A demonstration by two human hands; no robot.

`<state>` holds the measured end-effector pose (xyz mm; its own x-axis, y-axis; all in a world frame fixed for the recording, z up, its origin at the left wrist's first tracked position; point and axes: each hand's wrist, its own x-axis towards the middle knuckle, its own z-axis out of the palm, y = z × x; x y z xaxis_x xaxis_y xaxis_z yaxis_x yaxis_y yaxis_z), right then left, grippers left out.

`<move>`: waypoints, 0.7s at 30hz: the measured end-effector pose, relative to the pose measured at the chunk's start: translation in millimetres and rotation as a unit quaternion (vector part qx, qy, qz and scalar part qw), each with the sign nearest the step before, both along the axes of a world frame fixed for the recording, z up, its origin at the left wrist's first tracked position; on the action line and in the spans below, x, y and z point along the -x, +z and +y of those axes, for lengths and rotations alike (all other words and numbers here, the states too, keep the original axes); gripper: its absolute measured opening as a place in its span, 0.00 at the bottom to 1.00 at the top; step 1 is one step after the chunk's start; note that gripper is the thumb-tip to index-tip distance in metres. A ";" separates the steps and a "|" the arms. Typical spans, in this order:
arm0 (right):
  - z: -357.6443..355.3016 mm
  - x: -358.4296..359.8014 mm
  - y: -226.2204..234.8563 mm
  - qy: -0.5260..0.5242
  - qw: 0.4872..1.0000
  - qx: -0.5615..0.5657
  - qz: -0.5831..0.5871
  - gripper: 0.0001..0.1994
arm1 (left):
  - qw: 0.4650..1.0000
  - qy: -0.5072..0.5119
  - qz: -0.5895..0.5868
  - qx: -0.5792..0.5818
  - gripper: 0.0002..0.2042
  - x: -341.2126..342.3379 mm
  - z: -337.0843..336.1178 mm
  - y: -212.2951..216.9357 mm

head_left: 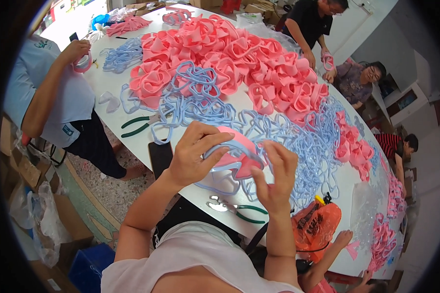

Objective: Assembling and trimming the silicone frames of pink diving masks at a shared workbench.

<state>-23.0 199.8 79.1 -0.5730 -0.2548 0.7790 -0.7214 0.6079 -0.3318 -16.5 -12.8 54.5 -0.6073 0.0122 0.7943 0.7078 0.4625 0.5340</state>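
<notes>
In front of my chest I hold a curved pink piece (243,140) with a blue-grey band (239,150) along its edge. My left hand (193,154) is closed round its left side, fingers curled over the band. At the right end, my right hand (277,178) has thumb and fingers on either side of the edge, gripping it. Just beyond lie tangled light-blue loops (298,136) and a big heap of pink loops (200,44). Green-handled pliers (249,213) rest on the table below my hands.
The white table (127,102) also bears a second pair of green-handled pliers (136,126), a dark phone (160,157) and an orange plastic bag (318,224). A person in light blue (58,93) stands at left; several others work along the far and right edges.
</notes>
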 end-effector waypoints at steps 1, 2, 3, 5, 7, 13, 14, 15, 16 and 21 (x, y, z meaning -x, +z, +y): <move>-8.1 1.4 5.8 0.035 0.998 -0.043 0.015 0.23 | 1.000 0.006 0.012 0.008 0.16 -1.8 5.2 -0.7; -12.3 6.1 11.2 0.066 0.993 -0.086 0.035 0.23 | 0.999 0.007 0.028 0.017 0.18 0.1 11.2 1.2; -11.6 14.7 5.8 0.083 0.990 -0.106 0.046 0.21 | 0.999 0.002 0.032 0.008 0.17 0.6 17.2 -1.0; -12.8 21.1 0.7 0.098 0.991 -0.088 0.038 0.20 | 0.999 0.002 0.033 -0.005 0.16 2.7 22.5 -5.1; -12.2 24.2 -2.8 0.116 0.990 -0.070 0.028 0.18 | 0.999 0.005 0.033 -0.018 0.15 3.2 25.1 -4.9; -12.7 25.8 -12.1 0.167 0.985 0.007 -0.045 0.13 | 0.998 -0.003 -0.037 -0.041 0.09 -3.6 34.8 -1.2; -13.5 26.3 -14.2 0.166 0.984 0.023 -0.060 0.11 | 0.999 0.006 -0.030 -0.038 0.09 -2.8 36.6 -3.5; -14.2 26.7 -16.5 0.165 0.983 0.039 -0.075 0.10 | 0.999 0.016 -0.023 -0.035 0.09 -2.0 37.6 -6.2; -14.1 27.5 -19.8 0.166 0.983 0.038 -0.074 0.10 | 0.999 0.017 -0.022 -0.035 0.09 0.2 38.2 -9.2; -13.1 23.5 -24.7 0.129 0.971 0.104 -0.173 0.06 | 0.999 0.027 0.004 -0.030 0.11 9.8 40.2 -13.8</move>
<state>-46.4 186.7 54.5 -0.7483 -0.2821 0.6004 -0.6634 0.3160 -0.6783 -26.3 27.5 40.7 -0.5989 -0.0674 0.7980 0.6877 0.4674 0.5556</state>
